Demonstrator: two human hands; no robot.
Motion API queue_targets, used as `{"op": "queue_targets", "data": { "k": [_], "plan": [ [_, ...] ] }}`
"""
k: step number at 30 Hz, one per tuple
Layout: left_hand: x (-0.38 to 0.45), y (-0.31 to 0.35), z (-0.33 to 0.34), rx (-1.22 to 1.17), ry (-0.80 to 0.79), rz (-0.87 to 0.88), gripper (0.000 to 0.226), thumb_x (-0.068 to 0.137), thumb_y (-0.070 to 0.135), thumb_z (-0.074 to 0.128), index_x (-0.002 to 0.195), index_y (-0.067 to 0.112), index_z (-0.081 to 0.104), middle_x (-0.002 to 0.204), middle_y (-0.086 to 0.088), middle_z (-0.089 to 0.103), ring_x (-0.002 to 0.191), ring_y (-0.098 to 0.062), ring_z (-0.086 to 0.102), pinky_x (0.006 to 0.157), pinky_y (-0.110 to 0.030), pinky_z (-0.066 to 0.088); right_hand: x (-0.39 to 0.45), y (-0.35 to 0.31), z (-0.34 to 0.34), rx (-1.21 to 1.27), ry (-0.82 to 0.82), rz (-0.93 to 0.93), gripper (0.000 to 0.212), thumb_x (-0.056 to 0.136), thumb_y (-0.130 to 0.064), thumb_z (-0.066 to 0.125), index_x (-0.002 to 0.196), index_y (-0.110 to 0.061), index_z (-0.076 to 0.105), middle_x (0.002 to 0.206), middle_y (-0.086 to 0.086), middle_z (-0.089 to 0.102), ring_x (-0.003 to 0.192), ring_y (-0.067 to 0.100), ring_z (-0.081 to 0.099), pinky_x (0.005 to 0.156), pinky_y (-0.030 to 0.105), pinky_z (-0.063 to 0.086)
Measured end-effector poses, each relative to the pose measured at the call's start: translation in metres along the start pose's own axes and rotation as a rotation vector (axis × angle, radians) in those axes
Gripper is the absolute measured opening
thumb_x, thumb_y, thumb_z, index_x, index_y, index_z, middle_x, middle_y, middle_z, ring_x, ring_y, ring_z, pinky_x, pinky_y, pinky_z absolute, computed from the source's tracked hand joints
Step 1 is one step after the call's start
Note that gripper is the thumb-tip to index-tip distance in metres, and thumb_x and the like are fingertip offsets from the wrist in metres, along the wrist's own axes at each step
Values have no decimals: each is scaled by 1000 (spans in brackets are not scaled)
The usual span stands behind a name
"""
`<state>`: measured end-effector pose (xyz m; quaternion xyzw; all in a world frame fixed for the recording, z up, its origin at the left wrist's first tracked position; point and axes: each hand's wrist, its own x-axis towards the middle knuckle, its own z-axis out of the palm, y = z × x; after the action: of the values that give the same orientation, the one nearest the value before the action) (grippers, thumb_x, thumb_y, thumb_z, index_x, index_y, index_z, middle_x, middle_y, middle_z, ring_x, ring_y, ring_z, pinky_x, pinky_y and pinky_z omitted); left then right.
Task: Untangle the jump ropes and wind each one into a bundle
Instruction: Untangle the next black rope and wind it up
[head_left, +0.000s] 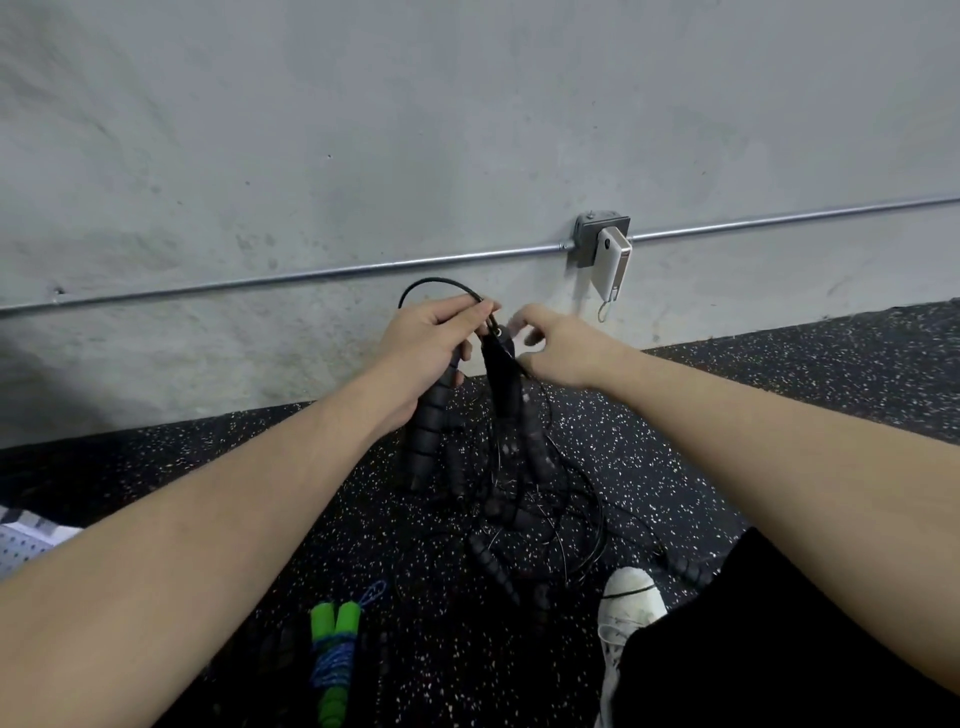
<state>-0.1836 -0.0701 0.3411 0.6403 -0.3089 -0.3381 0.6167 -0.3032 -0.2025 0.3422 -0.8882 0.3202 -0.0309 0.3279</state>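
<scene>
My left hand (426, 343) grips a black ribbed jump rope handle (428, 431) that points down, and its thin black cord (431, 285) loops up over my knuckles. Close beside it my right hand (556, 345) pinches at the top of a second black handle (501, 374) that hangs between my hands. Below them a tangle of black ropes (524, 514) with several more handles trails onto the floor. A wound blue rope bundle with green handles (332, 654) lies on the floor at the lower left.
The black speckled rubber floor (779, 395) meets a grey concrete wall (363, 130). A metal conduit (311, 273) with an outlet box and a white power bank (613, 262) runs along the wall. My white shoe (626, 605) and black shorts (753, 649) are at the lower right.
</scene>
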Motion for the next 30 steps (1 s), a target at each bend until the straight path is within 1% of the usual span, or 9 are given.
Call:
{"op": "queue_targets", "data": {
  "k": [4, 7, 10, 12, 15, 18, 22, 26, 30],
  "plan": [
    [0, -1, 0, -19, 19, -19, 12, 97, 22, 69, 89, 22, 78, 79, 8, 65, 60, -8, 52, 46, -24, 44, -2, -13, 4, 200, 58, -192, 26, 89, -8, 65, 109, -21, 55, 99, -3, 60, 84, 16, 57, 64, 22, 45],
    [0, 0, -2, -101, 22, -52, 9, 96, 24, 69, 97, 21, 78, 78, 10, 65, 61, -9, 52, 46, -24, 44, -3, -11, 1, 348, -53, -165, 32, 88, -12, 72, 115, -19, 59, 108, -4, 69, 74, 8, 62, 60, 17, 47],
    [-1, -2, -2, -117, -3, -64, 11, 97, 26, 68, 99, 22, 78, 80, 10, 65, 61, -9, 52, 47, -24, 44, 1, -4, 0, 429, -83, -145, 34, 84, -9, 77, 111, -22, 61, 111, 0, 74, 83, 9, 66, 70, 21, 48],
    [1, -4, 0, -93, 55, -67, 11, 96, 30, 70, 98, 25, 79, 82, 7, 64, 60, -10, 51, 49, -25, 43, 3, -5, -1, 387, -24, -173, 31, 83, -8, 75, 103, -26, 59, 104, -4, 71, 83, 10, 64, 75, 24, 49],
    [5, -4, -1, -27, 146, -76, 13, 94, 37, 71, 90, 28, 80, 87, 7, 65, 65, -11, 52, 52, -27, 46, 2, -9, -9, 235, 176, -198, 25, 84, -17, 72, 103, -22, 58, 86, -7, 60, 71, 8, 55, 66, 24, 46],
    [6, -4, -3, 70, 155, -75, 15, 96, 29, 67, 85, 29, 78, 82, 0, 63, 63, -13, 53, 51, -28, 49, 5, 0, -20, 313, 270, -24, 21, 91, -25, 61, 110, -17, 54, 84, -1, 59, 65, 14, 58, 53, 26, 50],
    [8, 2, -5, 26, 150, -72, 26, 96, 6, 46, 99, 23, 65, 87, -8, 57, 65, -19, 55, 53, -29, 49, 3, 16, -26, 655, 131, 234, 9, 98, -22, 55, 105, -15, 54, 87, 10, 60, 55, 17, 55, 44, 26, 48],
    [12, 6, -9, -176, 130, 13, 34, 96, -10, 50, 108, 21, 57, 118, -8, 51, 92, -25, 65, 75, -34, 59, -2, 3, -21, 890, -18, 164, 14, 101, -21, 58, 110, -11, 55, 95, 16, 69, 66, 25, 71, 57, 35, 61],
    [5, -1, -10, -52, 118, 19, 45, 90, 5, 73, 114, 39, 57, 135, -4, 54, 121, -25, 63, 104, -43, 52, -6, -31, -4, 1045, -105, 84, 22, 103, -22, 56, 120, -9, 52, 104, 17, 71, 87, 31, 73, 72, 46, 63]
  ]
}}
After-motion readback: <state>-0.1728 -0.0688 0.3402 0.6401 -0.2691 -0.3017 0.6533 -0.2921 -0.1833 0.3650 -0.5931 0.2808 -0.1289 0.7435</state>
